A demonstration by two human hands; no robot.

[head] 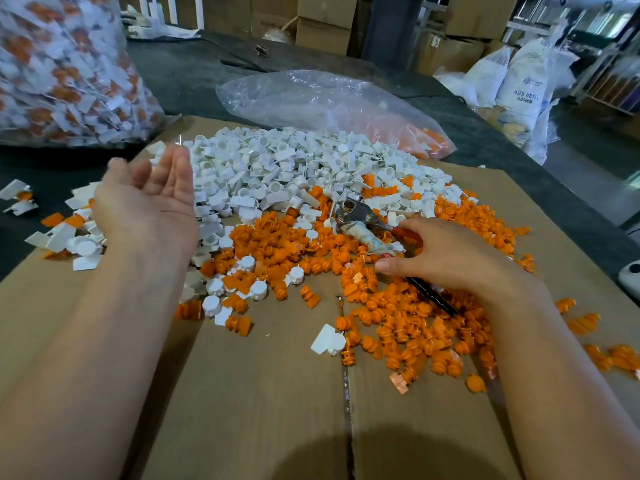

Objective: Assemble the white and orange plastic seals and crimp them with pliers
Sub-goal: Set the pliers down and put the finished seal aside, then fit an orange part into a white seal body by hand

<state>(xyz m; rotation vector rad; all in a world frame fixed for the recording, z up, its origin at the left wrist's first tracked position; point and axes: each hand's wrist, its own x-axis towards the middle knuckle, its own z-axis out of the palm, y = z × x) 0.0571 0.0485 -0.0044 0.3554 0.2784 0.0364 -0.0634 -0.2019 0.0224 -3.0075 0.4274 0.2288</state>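
Note:
A heap of white seal bodies (277, 164) lies at the back of a flattened cardboard sheet (263, 393). Orange seal inserts (408, 317) spread in front of it and to the right. My left hand (149, 199) hovers palm up over the left edge of the piles, fingers relaxed, holding nothing. My right hand (446, 258) rests palm down on the orange inserts, over the handles of the pliers (360, 220), whose metal jaws point toward the white heap. A black handle end sticks out below my wrist. Whether my fingers grip the handles is hidden.
A large clear bag of assembled white-and-orange seals (65, 71) stands at the back left. A nearly flat clear bag with some orange parts (332, 105) lies behind the white heap. Finished seals (65, 237) lie scattered at the left. Cardboard boxes and white sacks stand beyond the table.

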